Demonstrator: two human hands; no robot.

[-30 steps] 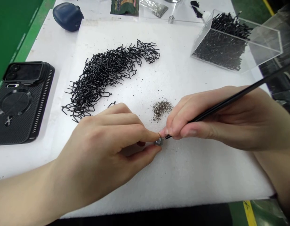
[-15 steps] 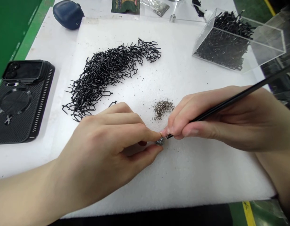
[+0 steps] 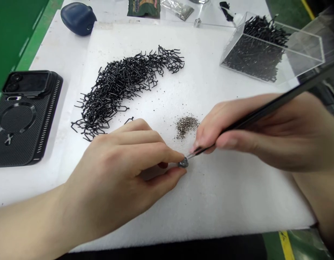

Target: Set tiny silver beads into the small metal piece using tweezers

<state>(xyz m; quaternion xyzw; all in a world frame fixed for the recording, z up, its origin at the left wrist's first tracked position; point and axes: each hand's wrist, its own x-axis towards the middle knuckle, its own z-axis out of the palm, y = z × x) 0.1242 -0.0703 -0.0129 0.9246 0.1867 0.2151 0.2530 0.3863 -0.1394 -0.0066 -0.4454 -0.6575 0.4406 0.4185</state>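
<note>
Between thumb and index finger, my left hand pinches a small round grey metal part just over the white foam sheet. Black tweezers with thin metal tips are gripped in my right hand, slanting up to the right. Their tips are at the upper right edge of the metal part; I cannot tell whether anything is between them. A small pile of tiny shiny metal bits lies just beyond the fingertips. Farther off, a long heap of black forked wire pieces curves across the sheet.
A clear box of black pieces stands at the back right. On the left lies a black phone-like device. A dark blue rounded object, a green packet and a small clear bag are along the back.
My right hand has drawn slightly up and right, and the tweezers tilt more steeply. Their tips have pulled back to the metal part's edge, showing more of its top. My left hand keeps its pinch.
</note>
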